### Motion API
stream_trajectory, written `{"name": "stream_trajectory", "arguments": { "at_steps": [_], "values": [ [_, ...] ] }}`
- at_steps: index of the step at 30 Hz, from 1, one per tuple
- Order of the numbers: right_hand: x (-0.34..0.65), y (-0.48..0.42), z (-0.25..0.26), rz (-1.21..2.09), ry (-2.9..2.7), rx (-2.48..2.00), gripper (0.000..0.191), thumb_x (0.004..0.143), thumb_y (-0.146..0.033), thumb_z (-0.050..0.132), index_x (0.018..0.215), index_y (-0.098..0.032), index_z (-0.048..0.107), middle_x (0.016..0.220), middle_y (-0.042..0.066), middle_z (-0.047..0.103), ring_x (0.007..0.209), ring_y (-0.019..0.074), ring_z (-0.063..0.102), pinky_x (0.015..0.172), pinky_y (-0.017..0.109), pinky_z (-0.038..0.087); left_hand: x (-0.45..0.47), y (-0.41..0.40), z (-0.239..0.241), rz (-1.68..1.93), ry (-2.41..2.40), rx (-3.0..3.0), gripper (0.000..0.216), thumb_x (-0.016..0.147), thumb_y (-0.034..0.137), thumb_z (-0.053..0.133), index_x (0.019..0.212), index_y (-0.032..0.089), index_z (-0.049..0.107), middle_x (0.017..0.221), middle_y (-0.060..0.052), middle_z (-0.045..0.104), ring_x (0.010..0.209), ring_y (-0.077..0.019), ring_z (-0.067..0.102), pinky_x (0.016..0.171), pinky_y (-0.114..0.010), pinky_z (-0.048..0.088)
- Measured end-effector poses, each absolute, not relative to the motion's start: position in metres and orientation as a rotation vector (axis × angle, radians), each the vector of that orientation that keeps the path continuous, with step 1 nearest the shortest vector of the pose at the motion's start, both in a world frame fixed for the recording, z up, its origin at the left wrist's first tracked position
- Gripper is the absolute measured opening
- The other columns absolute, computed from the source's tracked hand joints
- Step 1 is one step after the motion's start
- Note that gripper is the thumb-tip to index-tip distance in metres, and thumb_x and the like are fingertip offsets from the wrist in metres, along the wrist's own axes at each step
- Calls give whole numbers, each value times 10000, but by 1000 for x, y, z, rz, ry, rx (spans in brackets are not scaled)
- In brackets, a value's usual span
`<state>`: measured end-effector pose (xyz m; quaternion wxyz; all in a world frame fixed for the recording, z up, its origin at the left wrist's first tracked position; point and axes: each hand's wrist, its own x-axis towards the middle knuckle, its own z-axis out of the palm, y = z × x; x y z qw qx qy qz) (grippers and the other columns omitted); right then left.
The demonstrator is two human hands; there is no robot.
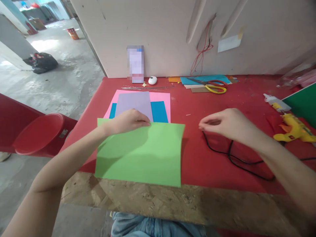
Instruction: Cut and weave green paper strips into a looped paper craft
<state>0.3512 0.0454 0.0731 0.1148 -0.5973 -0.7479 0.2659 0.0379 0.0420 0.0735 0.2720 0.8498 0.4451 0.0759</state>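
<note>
A green paper sheet [143,154] lies on the red tabletop [217,144], its near edge over the bare chipboard front. My left hand [128,121] pinches the green sheet's far edge, fingers closed on it. Behind it lie a lilac sheet [134,101], a blue sheet [159,111] and a pink sheet [160,96], stacked. My right hand [225,124] hovers to the right of the green sheet with fingertips pinched together; nothing shows between them. A black cable [229,154] runs under that hand.
A yellow glue gun [293,130] lies at the right. Scissors [213,86] rest on coloured paper at the back wall, near a white oval object [152,80] and thin wires [145,88]. A red stool [39,135] stands left of the table.
</note>
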Motion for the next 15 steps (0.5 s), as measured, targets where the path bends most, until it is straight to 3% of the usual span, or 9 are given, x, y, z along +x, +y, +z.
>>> {"name": "stream_trajectory", "arguments": {
  "at_steps": [4, 7, 9, 12, 15],
  "values": [
    [367, 42, 72, 544, -2022, -1735, 175, 751, -361, 595, 755, -212, 686, 811, 85, 719, 865, 314, 658, 792, 425, 488, 23, 45, 73, 120, 1265, 2256, 250, 838, 296, 483, 805, 146, 680, 736, -11, 686, 588, -106, 559, 551, -205, 388],
    [341, 32, 71, 582, -2134, -1468, 260, 803, -419, 540, 914, -238, 691, 1002, 37, 703, 977, 254, 630, 896, 393, 461, 35, 45, 72, 102, 1130, 2293, 246, 850, 272, 473, 829, 156, 688, 790, -7, 704, 638, -104, 595, 593, -200, 399],
    [314, 26, 73, 666, -2359, -1346, 294, 820, -415, 523, 992, -235, 681, 1017, 24, 695, 962, 224, 625, 862, 361, 458, 49, 44, 73, 133, 1069, 2320, 236, 853, 248, 473, 849, 162, 693, 829, -6, 713, 675, -105, 612, 617, -198, 405],
    [282, 24, 78, 757, -2633, -1304, 295, 856, -378, 465, 879, -196, 697, 691, 9, 651, 641, 155, 576, 586, 290, 409, 69, 42, 76, 180, 991, 2316, 228, 854, 226, 476, 905, 170, 691, 873, -4, 716, 698, -102, 619, 627, -191, 413],
    [272, 28, 80, 853, -2685, -1181, 342, 866, -301, 440, 634, -167, 654, 502, -30, 452, 485, 84, 385, 493, 247, 282, 77, 39, 79, 204, 961, 2277, 223, 844, 204, 483, 876, 175, 701, 842, 2, 719, 677, -97, 618, 609, -186, 411]
  ]
}}
